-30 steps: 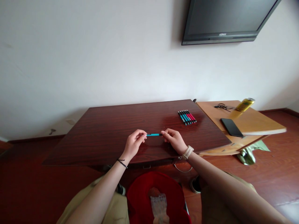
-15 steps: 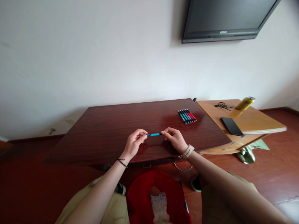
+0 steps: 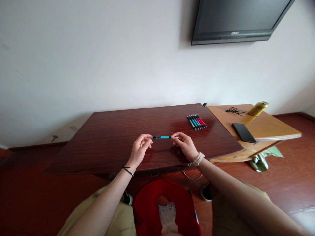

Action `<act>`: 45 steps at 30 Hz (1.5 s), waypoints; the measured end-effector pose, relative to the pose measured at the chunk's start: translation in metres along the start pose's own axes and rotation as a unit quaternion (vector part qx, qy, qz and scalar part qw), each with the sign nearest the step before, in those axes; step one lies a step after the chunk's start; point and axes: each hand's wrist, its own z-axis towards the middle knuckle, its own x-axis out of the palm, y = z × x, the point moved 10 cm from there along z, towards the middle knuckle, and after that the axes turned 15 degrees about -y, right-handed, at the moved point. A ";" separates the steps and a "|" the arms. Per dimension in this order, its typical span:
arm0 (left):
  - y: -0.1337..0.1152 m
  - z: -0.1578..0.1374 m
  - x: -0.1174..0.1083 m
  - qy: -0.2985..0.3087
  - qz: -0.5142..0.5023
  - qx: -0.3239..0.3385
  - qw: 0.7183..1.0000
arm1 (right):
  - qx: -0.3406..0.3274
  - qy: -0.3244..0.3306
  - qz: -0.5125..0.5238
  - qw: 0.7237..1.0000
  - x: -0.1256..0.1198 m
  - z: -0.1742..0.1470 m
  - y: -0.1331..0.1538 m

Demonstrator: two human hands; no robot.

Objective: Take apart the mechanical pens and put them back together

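Note:
Between my hands a blue pen (image 3: 162, 137) with black end sections lies level, held just above the dark wooden table (image 3: 118, 131). My left hand (image 3: 141, 147) pinches its left end between thumb and fingers. At the other end, my right hand (image 3: 183, 144) grips the tip part with thumb and forefinger, hiding some of it. Farther back to the right, several pens (image 3: 197, 122) in blue and red with black ends lie side by side in a neat row on the table.
A lighter wooden side table (image 3: 273, 126) adjoins on the right, bearing a black phone (image 3: 243, 132), a coiled cable (image 3: 235, 111) and a yellow can (image 3: 257, 108). A television (image 3: 236, 23) hangs on the wall. Below me is a red stool seat (image 3: 145, 206).
My left hand has shifted toward the pen's left end, so more of its black section shows. Both hands and the pen have risen slightly. The row of pens stays put.

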 end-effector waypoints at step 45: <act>0.005 -0.001 0.001 0.000 0.090 0.009 0.996 | -0.009 0.023 -0.028 0.999 0.004 -0.002 -0.001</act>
